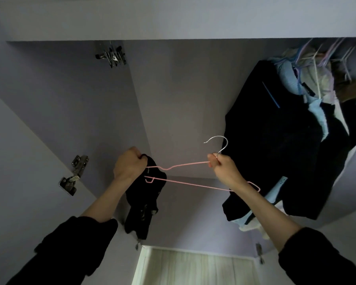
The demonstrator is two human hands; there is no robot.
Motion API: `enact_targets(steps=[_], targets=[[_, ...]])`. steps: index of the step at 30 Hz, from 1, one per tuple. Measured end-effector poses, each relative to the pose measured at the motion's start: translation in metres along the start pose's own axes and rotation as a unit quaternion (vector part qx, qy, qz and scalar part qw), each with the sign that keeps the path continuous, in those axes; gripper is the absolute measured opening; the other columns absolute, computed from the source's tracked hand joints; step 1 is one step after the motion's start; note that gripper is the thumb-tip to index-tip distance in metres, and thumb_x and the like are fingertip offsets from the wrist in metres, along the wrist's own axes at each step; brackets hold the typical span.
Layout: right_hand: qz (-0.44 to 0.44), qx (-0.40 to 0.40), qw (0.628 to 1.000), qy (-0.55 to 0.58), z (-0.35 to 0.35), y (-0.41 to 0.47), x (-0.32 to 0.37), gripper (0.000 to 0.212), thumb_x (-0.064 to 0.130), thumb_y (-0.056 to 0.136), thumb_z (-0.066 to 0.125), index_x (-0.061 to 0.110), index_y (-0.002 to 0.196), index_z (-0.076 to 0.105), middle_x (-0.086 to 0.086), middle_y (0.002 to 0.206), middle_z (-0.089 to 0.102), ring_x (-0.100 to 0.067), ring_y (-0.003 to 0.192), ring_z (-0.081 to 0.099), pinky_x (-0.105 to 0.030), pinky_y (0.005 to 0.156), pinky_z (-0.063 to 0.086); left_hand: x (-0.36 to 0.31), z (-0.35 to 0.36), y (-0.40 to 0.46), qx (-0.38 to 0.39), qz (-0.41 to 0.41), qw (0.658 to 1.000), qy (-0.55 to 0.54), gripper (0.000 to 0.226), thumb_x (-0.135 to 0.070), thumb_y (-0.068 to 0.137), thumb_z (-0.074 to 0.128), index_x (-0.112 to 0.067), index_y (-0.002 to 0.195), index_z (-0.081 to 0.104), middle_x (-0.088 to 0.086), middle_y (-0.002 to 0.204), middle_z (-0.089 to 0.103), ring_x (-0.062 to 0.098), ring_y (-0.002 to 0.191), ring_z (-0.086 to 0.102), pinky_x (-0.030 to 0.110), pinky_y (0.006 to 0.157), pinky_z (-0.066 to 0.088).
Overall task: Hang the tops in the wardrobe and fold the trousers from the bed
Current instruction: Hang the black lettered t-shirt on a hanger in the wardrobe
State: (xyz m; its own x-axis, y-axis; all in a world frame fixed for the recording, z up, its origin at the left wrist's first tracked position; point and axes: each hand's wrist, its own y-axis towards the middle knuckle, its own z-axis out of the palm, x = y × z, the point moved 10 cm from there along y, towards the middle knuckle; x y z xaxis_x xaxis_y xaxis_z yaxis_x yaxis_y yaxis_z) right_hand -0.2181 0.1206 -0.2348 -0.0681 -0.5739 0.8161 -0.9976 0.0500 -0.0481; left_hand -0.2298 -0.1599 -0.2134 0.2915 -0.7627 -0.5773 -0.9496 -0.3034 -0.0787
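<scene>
A pink wire hanger [185, 165] with a silver hook stretches between my two hands in front of the open wardrobe. My right hand [221, 164] pinches the hanger's neck just below the hook. My left hand [130, 163] grips a black top [142, 202] at the hanger's left end; the top hangs down bunched beneath that hand. The hanger's right end shows past my right wrist.
Dark and light-blue clothes [275, 140] hang on several hangers at the wardrobe's right. The wardrobe's lilac back wall [173, 89] fills the middle. An open door with metal hinges [74, 173] stands at the left. A pale wooden panel [193, 268] lies at the bottom.
</scene>
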Motion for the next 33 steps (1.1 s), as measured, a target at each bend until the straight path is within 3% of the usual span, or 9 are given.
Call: enact_targets(steps=[7,10,16,19,22,25,27,29,33], targets=[[-0.127,-0.02,0.99,-0.063,0.031,-0.006,0.065,0.03,0.023,0.098,0.046,0.001,0.084,0.062,-0.018,0.084,0.067,-0.035,0.08,0.06,-0.038,0.072,0.044,-0.062,0.0,-0.017,0.004,0.1,0.991,-0.086,0.006,-0.016,0.085,0.063,-0.012,0.081,0.067,0.002,0.076,0.066,0.013,0.07,0.057,0.011,0.063,0.037],[-0.138,-0.061,0.988,0.001,0.03,-0.011,0.081,0.029,0.026,0.097,0.05,0.006,0.076,0.055,-0.003,0.059,0.055,-0.02,0.054,0.05,-0.03,0.058,0.035,-0.084,-0.007,-0.024,0.0,0.162,0.982,-0.098,0.007,-0.014,0.084,0.064,-0.014,0.087,0.07,-0.008,0.071,0.061,0.002,0.062,0.054,0.001,0.056,0.034],[-0.127,-0.099,0.982,0.098,0.005,-0.013,0.083,0.03,0.026,0.097,0.049,0.012,0.071,0.046,0.001,0.056,0.051,-0.009,0.05,0.045,-0.026,0.053,0.033,-0.116,-0.001,-0.049,0.01,0.361,0.921,0.145,0.025,-0.028,0.091,0.058,-0.018,0.112,0.066,0.003,0.105,0.05,0.02,0.104,0.047,0.022,0.082,0.023],[-0.121,-0.1,0.979,0.128,-0.01,-0.014,0.086,0.022,0.025,0.096,0.052,0.01,0.08,0.058,0.0,0.07,0.061,0.002,0.059,0.052,-0.011,0.059,0.038,-0.132,-0.007,-0.055,-0.012,0.386,0.917,0.101,0.02,-0.021,0.092,0.056,-0.013,0.106,0.068,0.006,0.101,0.061,0.025,0.096,0.057,0.024,0.079,0.028],[-0.23,-0.185,0.952,0.079,-0.041,-0.032,0.104,0.011,0.009,0.09,0.06,-0.001,0.091,0.063,-0.01,0.092,0.06,-0.011,0.083,0.057,-0.019,0.076,0.045,-0.135,-0.016,-0.051,-0.027,0.364,0.929,0.065,0.019,-0.018,0.091,0.058,-0.013,0.106,0.069,0.008,0.098,0.063,0.027,0.092,0.058,0.027,0.073,0.038],[-0.364,-0.274,0.886,-0.089,-0.046,-0.065,0.115,0.018,0.016,0.087,0.06,0.003,0.076,0.065,-0.009,0.079,0.059,-0.018,0.077,0.053,-0.031,0.07,0.04,-0.135,-0.023,-0.048,-0.03,0.363,0.93,0.042,0.018,-0.014,0.091,0.058,-0.011,0.104,0.07,0.011,0.099,0.063,0.029,0.095,0.057,0.04,0.08,0.047],[-0.333,-0.154,0.922,-0.124,-0.018,-0.057,0.093,0.021,0.026,0.089,0.059,0.008,0.082,0.066,-0.005,0.069,0.062,-0.021,0.069,0.057,-0.031,0.062,0.042,-0.138,-0.031,-0.051,-0.043,0.378,0.924,0.021,0.017,-0.01,0.09,0.059,-0.008,0.102,0.071,0.013,0.097,0.062,0.029,0.094,0.058,0.044,0.08,0.047],[-0.199,0.009,0.962,-0.188,0.02,-0.04,0.047,0.033,0.04,0.092,0.054,0.015,0.112,0.061,-0.006,0.077,0.067,-0.026,0.077,0.064,-0.031,0.065,0.046,-0.141,-0.04,-0.055,-0.067,0.395,0.916,0.004,0.016,-0.009,0.088,0.061,-0.006,0.101,0.071,0.012,0.096,0.061,0.027,0.09,0.059,0.04,0.08,0.048],[-0.068,0.131,0.931,-0.335,0.049,-0.021,-0.019,0.056,0.054,0.092,0.046,0.022,0.137,0.039,-0.012,0.105,0.066,-0.032,0.1,0.061,-0.033,0.074,0.046,-0.139,-0.065,-0.057,-0.109,0.396,0.911,-0.037,0.016,-0.007,0.086,0.063,-0.005,0.1,0.072,0.006,0.089,0.057,0.02,0.079,0.057,0.02,0.075,0.041]])
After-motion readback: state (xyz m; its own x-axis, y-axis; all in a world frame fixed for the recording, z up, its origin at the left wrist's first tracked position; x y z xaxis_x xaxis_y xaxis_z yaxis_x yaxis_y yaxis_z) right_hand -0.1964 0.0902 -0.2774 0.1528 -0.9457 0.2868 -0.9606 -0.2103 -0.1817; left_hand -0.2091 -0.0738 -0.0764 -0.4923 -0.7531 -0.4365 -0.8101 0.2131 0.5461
